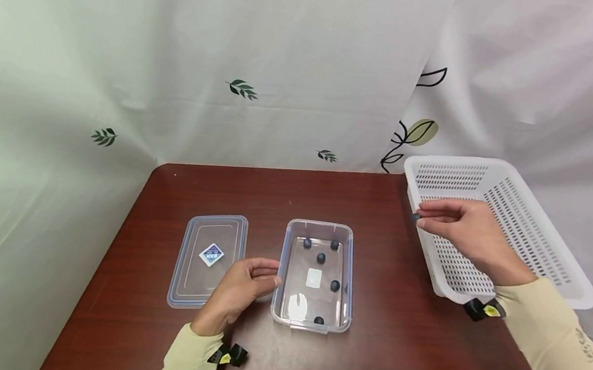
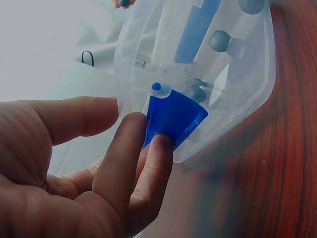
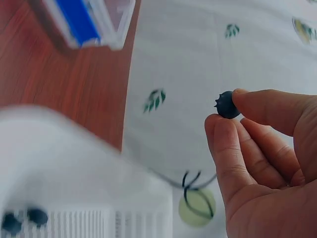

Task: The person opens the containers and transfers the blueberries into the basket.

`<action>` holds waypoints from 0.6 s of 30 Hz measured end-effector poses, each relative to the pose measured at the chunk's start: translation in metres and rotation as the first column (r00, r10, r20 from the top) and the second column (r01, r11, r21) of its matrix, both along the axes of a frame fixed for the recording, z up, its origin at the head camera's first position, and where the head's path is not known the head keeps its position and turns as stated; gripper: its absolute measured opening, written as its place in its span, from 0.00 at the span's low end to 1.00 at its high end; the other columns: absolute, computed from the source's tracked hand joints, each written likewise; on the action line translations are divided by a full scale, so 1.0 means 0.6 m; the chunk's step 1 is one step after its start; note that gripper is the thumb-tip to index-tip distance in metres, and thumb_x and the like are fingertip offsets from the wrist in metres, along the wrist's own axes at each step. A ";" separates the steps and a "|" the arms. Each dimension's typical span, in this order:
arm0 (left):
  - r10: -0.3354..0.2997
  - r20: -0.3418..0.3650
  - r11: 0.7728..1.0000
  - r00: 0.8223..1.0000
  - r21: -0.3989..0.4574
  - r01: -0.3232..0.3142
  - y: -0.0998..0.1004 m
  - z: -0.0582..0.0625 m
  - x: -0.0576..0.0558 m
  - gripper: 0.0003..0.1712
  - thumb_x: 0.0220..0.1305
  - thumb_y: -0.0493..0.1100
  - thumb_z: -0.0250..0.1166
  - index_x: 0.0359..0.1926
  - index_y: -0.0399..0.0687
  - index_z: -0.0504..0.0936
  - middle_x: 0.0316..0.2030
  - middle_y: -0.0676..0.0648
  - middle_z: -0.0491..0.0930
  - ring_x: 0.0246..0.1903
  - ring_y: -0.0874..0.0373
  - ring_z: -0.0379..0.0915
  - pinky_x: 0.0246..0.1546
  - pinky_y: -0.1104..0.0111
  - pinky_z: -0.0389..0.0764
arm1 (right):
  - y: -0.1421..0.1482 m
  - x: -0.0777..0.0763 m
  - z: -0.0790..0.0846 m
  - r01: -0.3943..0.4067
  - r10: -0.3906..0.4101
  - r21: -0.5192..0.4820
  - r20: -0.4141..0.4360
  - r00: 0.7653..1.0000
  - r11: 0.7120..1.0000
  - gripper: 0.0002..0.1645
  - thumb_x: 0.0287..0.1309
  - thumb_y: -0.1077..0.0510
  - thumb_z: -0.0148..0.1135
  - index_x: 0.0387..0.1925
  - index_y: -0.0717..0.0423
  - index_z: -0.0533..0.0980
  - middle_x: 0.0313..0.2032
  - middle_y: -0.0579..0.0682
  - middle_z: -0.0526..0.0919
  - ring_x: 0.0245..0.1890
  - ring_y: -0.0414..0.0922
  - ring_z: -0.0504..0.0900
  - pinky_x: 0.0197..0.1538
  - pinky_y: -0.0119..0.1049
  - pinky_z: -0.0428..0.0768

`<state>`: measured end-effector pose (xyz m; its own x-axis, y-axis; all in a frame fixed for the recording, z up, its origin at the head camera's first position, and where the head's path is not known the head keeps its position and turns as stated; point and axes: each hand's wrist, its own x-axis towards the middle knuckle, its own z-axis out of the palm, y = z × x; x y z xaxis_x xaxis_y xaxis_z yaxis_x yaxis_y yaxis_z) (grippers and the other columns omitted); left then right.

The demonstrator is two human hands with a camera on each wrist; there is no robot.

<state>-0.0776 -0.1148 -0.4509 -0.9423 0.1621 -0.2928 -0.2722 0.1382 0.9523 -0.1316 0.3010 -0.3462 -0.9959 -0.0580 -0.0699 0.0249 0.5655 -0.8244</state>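
Note:
Between thumb and fingertips, my right hand (image 1: 469,229) pinches a dark blueberry (image 3: 228,104), its crown showing in the right wrist view. That hand is above the left rim of a white plastic basket (image 1: 552,251). My left hand (image 1: 241,288) rests against the left side of a clear plastic container (image 1: 308,327), its fingertips touching a blue side clip (image 2: 173,116) in the left wrist view. The container stands without its lid and holds several blueberries, one of them (image 1: 321,258) near the middle of its floor.
The container's clear lid (image 1: 197,286) with a blue-and-white label lies flat on the left, beside the left hand. Two blueberries (image 3: 37,217) show inside the basket in the right wrist view. A pale patterned cloth (image 1: 287,74) hangs behind the dark red table (image 1: 376,353).

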 end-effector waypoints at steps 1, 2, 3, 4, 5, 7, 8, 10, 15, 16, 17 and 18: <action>-0.001 -0.002 1.000 1.000 0.000 0.001 0.000 0.000 0.000 0.21 0.64 0.32 0.70 0.57 0.28 0.83 0.52 0.31 0.86 0.49 0.54 0.84 0.44 0.74 0.83 | 0.010 0.001 -0.001 0.010 -0.010 0.004 0.004 1.000 1.000 0.30 0.62 0.51 0.78 0.62 0.61 0.82 0.42 0.36 0.93 0.40 0.24 0.88 0.45 0.19 0.80; -0.002 -0.003 1.000 1.000 -0.001 0.002 0.000 0.001 0.000 0.21 0.64 0.32 0.70 0.57 0.28 0.83 0.52 0.31 0.86 0.49 0.54 0.84 0.44 0.74 0.83 | 0.020 0.003 -0.002 0.023 -0.023 0.017 0.003 1.000 1.000 0.31 0.62 0.50 0.78 0.62 0.61 0.82 0.40 0.33 0.93 0.40 0.23 0.87 0.45 0.18 0.79; -0.003 -0.005 1.000 1.000 -0.001 0.003 0.000 0.001 0.000 0.21 0.64 0.32 0.70 0.58 0.28 0.83 0.52 0.31 0.86 0.49 0.54 0.84 0.45 0.74 0.83 | 0.029 0.004 -0.004 0.029 -0.029 0.016 0.007 1.000 0.999 0.31 0.62 0.51 0.77 0.62 0.61 0.82 0.40 0.32 0.92 0.41 0.23 0.87 0.45 0.18 0.79; -0.002 -0.006 1.000 1.000 -0.002 0.002 0.000 0.001 0.001 0.21 0.64 0.31 0.70 0.57 0.28 0.83 0.52 0.31 0.86 0.49 0.54 0.84 0.45 0.74 0.83 | 0.037 0.004 -0.007 0.037 -0.037 0.026 0.012 0.999 0.999 0.32 0.62 0.50 0.77 0.63 0.61 0.81 0.40 0.30 0.92 0.41 0.22 0.87 0.45 0.17 0.77; -0.002 -0.006 1.000 1.000 -0.003 0.002 0.000 0.001 0.001 0.21 0.64 0.31 0.70 0.57 0.28 0.83 0.52 0.31 0.86 0.49 0.53 0.84 0.45 0.74 0.83 | 0.046 0.005 -0.010 0.049 -0.050 0.039 0.016 0.999 0.998 0.32 0.62 0.49 0.77 0.63 0.60 0.82 0.40 0.28 0.91 0.41 0.22 0.86 0.45 0.17 0.77; -0.001 -0.009 1.000 1.000 -0.008 0.001 0.000 0.000 0.002 0.21 0.64 0.32 0.70 0.57 0.28 0.83 0.52 0.31 0.86 0.50 0.53 0.84 0.45 0.73 0.83 | 0.062 0.007 -0.016 0.070 -0.071 0.068 0.018 0.997 0.995 0.33 0.62 0.46 0.77 0.63 0.59 0.81 0.40 0.25 0.90 0.41 0.21 0.85 0.45 0.18 0.76; -0.001 -0.010 1.000 1.000 -0.010 0.001 -0.001 0.000 0.002 0.21 0.64 0.32 0.70 0.57 0.28 0.83 0.52 0.31 0.86 0.50 0.52 0.84 0.46 0.73 0.83 | 0.070 0.008 -0.020 0.080 -0.082 0.088 0.019 0.996 0.993 0.35 0.62 0.44 0.77 0.63 0.58 0.81 0.40 0.23 0.89 0.41 0.20 0.84 0.45 0.19 0.75; -0.002 -0.011 1.000 1.000 -0.013 0.002 0.000 -0.001 0.003 0.21 0.64 0.32 0.70 0.58 0.28 0.83 0.52 0.31 0.86 0.51 0.52 0.84 0.46 0.73 0.83 | 0.087 0.010 -0.028 0.096 -0.101 0.122 0.035 0.994 0.988 0.36 0.61 0.41 0.77 0.64 0.57 0.81 0.40 0.21 0.88 0.41 0.18 0.82 0.44 0.20 0.74; -0.003 -0.010 1.000 1.000 -0.009 0.003 0.000 0.000 0.003 0.22 0.64 0.32 0.70 0.58 0.28 0.82 0.53 0.31 0.86 0.51 0.51 0.84 0.46 0.73 0.83 | 0.124 0.013 -0.056 0.104 -0.118 0.185 0.066 0.991 0.977 0.37 0.63 0.38 0.75 0.63 0.56 0.81 0.41 0.21 0.87 0.40 0.16 0.77 0.43 0.25 0.73; -0.004 -0.011 1.000 1.000 -0.009 0.004 0.000 0.000 0.003 0.22 0.64 0.32 0.70 0.58 0.28 0.82 0.53 0.31 0.86 0.51 0.51 0.84 0.46 0.73 0.83 | 0.130 0.015 -0.062 0.106 -0.122 0.193 0.073 0.990 0.975 0.36 0.63 0.38 0.74 0.63 0.56 0.81 0.40 0.21 0.87 0.40 0.16 0.76 0.43 0.26 0.72; -0.004 -0.011 1.000 1.000 -0.008 0.004 0.000 0.000 0.003 0.22 0.64 0.32 0.70 0.58 0.28 0.82 0.53 0.31 0.86 0.51 0.51 0.84 0.46 0.73 0.83 | 0.135 0.016 -0.068 0.109 -0.126 0.196 0.077 0.989 0.974 0.36 0.63 0.38 0.74 0.63 0.56 0.81 0.40 0.21 0.87 0.40 0.16 0.75 0.43 0.26 0.72; -0.005 -0.013 1.000 1.000 -0.009 0.005 0.000 0.000 0.003 0.22 0.64 0.32 0.70 0.58 0.28 0.82 0.53 0.31 0.86 0.52 0.51 0.84 0.46 0.73 0.83 | 0.140 0.018 -0.073 0.114 -0.133 0.200 0.083 0.988 0.973 0.36 0.63 0.37 0.74 0.63 0.56 0.81 0.40 0.20 0.87 0.40 0.15 0.75 0.43 0.26 0.72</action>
<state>-0.0760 -0.1149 -0.4506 -0.9453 0.1642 -0.2819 -0.2591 0.1476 0.9545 -0.1210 0.3848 -0.3897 -0.9827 0.0888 -0.1623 0.1773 0.7020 -0.6898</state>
